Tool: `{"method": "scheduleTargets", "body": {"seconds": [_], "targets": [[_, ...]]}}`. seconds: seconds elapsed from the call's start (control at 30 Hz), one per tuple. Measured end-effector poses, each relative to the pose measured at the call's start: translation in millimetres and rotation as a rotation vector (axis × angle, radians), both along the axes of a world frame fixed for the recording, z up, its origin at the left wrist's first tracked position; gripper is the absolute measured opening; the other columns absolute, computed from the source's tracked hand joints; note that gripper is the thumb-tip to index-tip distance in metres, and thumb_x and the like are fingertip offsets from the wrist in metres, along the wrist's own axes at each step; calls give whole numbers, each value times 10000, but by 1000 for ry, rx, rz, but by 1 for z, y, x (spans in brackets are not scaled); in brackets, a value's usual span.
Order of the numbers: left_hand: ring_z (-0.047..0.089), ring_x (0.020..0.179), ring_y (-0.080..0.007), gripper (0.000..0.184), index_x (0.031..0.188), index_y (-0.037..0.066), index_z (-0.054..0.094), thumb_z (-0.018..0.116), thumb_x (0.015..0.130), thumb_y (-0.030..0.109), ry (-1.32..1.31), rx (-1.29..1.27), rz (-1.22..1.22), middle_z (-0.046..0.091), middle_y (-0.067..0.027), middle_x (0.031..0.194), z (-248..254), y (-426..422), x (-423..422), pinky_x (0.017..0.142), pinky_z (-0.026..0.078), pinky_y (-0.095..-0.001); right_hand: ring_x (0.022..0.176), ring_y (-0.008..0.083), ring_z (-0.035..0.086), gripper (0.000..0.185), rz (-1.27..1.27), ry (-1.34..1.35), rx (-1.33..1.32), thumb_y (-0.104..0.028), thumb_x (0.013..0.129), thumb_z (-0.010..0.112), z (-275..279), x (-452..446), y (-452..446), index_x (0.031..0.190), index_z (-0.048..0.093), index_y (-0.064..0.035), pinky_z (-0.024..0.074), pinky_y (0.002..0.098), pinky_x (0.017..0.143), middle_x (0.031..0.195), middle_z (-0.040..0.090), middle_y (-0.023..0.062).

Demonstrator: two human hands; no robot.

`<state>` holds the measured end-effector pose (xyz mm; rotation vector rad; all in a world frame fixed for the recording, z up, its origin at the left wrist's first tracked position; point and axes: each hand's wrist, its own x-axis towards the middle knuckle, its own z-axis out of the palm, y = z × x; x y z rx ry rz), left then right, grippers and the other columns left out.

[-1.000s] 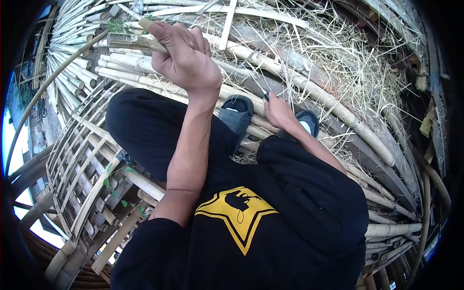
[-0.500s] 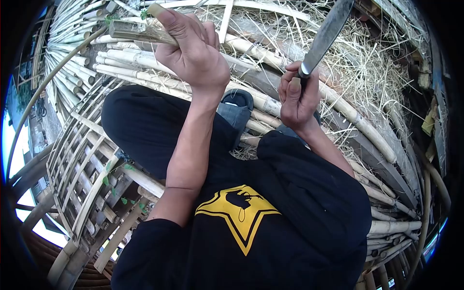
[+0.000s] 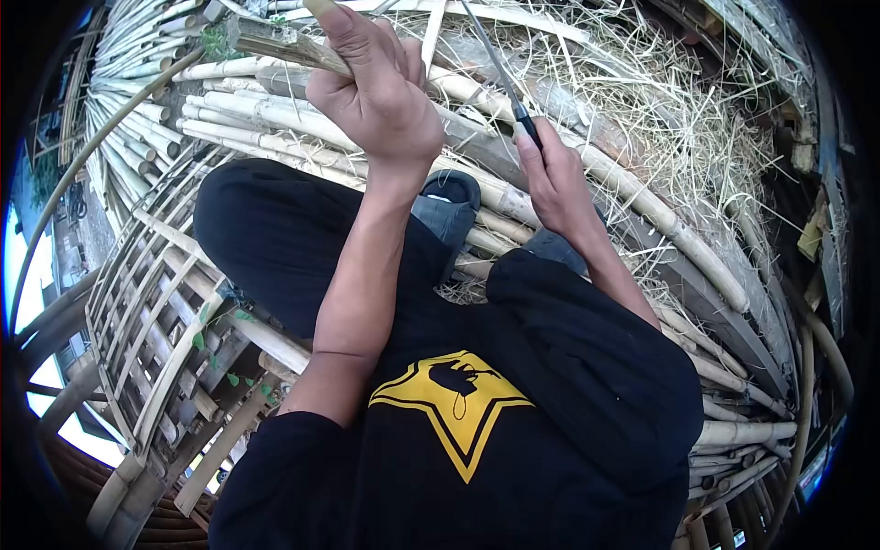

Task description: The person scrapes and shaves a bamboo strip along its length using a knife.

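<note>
My left hand [image 3: 390, 105] is closed around a short piece of split bamboo [image 3: 289, 49] near the top of the view. The bamboo's rough end sticks out to the left of my fist, and its other end is hidden in the hand. To the right, my right hand [image 3: 555, 179] grips a long knife [image 3: 500, 69] by its dark handle. Its blade points up and a little left, seen nearly edge-on, and is apart from the bamboo piece.
Bamboo poles [image 3: 266, 108] lie in front of my feet, with pale shavings [image 3: 678, 110] heaped at upper right. A slatted bamboo frame [image 3: 156, 344] stands at left. More cut poles [image 3: 137, 147] are stacked at upper left. My shoe [image 3: 445, 220] rests between my knees.
The knife has swung left, and its blade has turned from broad side to edge-on. My left hand has shifted slightly right with the bamboo piece.
</note>
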<state>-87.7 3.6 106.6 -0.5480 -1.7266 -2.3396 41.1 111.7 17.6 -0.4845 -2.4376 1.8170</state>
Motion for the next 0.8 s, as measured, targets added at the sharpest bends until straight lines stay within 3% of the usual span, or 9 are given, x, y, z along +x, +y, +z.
{"method": "scheduleTargets", "body": {"seconds": [0.17, 0.23, 0.27, 0.3, 0.37, 0.43, 0.67, 0.77, 0.8], "targets": [[216, 375, -77, 510, 617, 99, 336, 395, 993, 439, 16, 0, -28, 256, 11, 498, -1, -2, -1, 353, 213, -234, 492, 281, 551, 243, -147, 506, -97, -213, 973, 465, -65, 22, -19, 1006, 459, 27, 428, 351, 495, 606, 553, 122], [218, 373, -75, 509, 617, 100, 335, 394, 993, 439, 21, -49, -19, 257, 10, 495, -2, -2, -4, 352, 201, -234, 577, 402, 590, 302, 254, -444, 346, -245, 979, 412, -117, 29, -25, 1027, 440, 52, 463, 464, 558, 692, 618, 214], [226, 375, -73, 506, 617, 99, 334, 391, 998, 428, -23, 36, -43, 256, 12, 493, -3, -2, -2, 350, 188, -237, 673, 508, 574, 354, 197, -479, 344, -287, 972, 409, -112, 30, -24, 1014, 451, 62, 445, 562, 633, 782, 626, 295], [226, 375, -73, 506, 617, 99, 334, 391, 998, 428, -13, 39, -42, 256, 12, 493, -1, 1, -2, 350, 188, -237, 673, 508, 574, 354, 196, -470, 348, -287, 972, 409, -112, 23, -15, 1014, 451, 62, 445, 562, 633, 782, 626, 295], [225, 375, -74, 504, 616, 100, 331, 399, 997, 423, -18, 15, -28, 254, 11, 494, 1, 1, 1, 352, 177, -238, 453, 271, 452, 389, 255, -443, 150, -379, 976, 435, -113, 10, -1, 958, 453, 10, 421, 390, 481, 598, 525, 119], [222, 371, -76, 510, 612, 100, 326, 407, 992, 432, -49, 41, -41, 256, 11, 493, 1, 0, -3, 353, 180, -237, 421, 34, 286, 311, 121, -605, -719, -392, 991, 427, -75, 7, 8, 863, 428, -108, 256, 219, 382, 566, 351, -55], [227, 368, -80, 524, 607, 97, 320, 412, 988, 444, -43, 2, -15, 258, 7, 488, 2, 1, 0, 356, 196, -238, 466, 52, 408, 226, -132, 350, -43, -227, 1008, 407, 16, -1, 4, 947, 464, -17, 314, 220, 428, 584, 441, -4], [233, 370, -79, 522, 607, 98, 319, 409, 990, 441, -43, 1, -8, 260, 6, 489, 3, 2, -1, 356, 200, -236, 501, 192, 531, 272, -180, 402, 81, -241, 997, 406, -58, 22, -26, 996, 461, 25, 409, 326, 484, 622, 542, 91], [233, 370, -79, 522, 607, 98, 319, 409, 990, 441, -41, 3, -7, 260, 6, 489, 2, -1, 0, 356, 200, -236, 573, 288, 568, 300, 16, -66, 171, -252, 989, 408, -96, 32, -32, 1014, 457, 43, 435, 387, 553, 671, 575, 156]]}}
